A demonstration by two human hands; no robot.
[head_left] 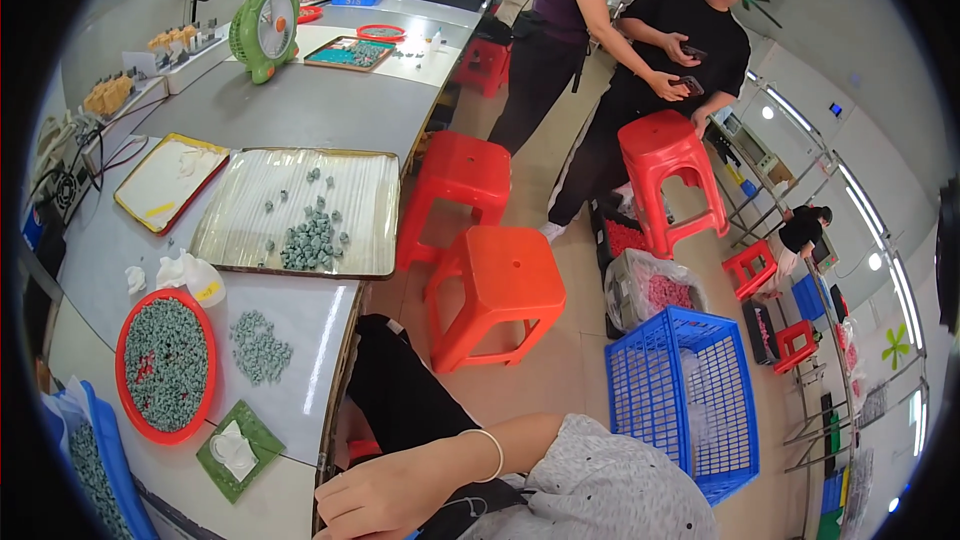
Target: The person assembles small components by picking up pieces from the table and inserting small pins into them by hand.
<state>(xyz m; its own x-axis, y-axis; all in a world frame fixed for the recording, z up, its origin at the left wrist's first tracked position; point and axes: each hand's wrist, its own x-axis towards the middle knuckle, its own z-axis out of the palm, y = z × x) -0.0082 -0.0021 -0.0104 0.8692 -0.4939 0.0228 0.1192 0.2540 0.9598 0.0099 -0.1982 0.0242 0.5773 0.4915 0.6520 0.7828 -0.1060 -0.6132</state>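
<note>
My right hand (375, 500) is at the lower edge, by the table's near corner, with a pale bangle on its wrist. Its fingers are bent and close together; their tips and anything under them are hidden. My left hand is out of view. To the left of the right hand, a green square pad (262, 450) bears a crumpled white tissue (233, 452). Beyond it are a red round tray (213, 380) full of small grey-green pieces and a loose heap of pieces (260, 348). Farther back, a large tray (225, 225) holds more grey-green pieces.
A white bottle (207, 285) stands behind the round tray. Red stools (500, 280) line the table's right side. A blue crate (650, 380) stands on the floor at right. Two people stand beyond, one holding a phone (688, 86). A green fan (262, 30) is farther back.
</note>
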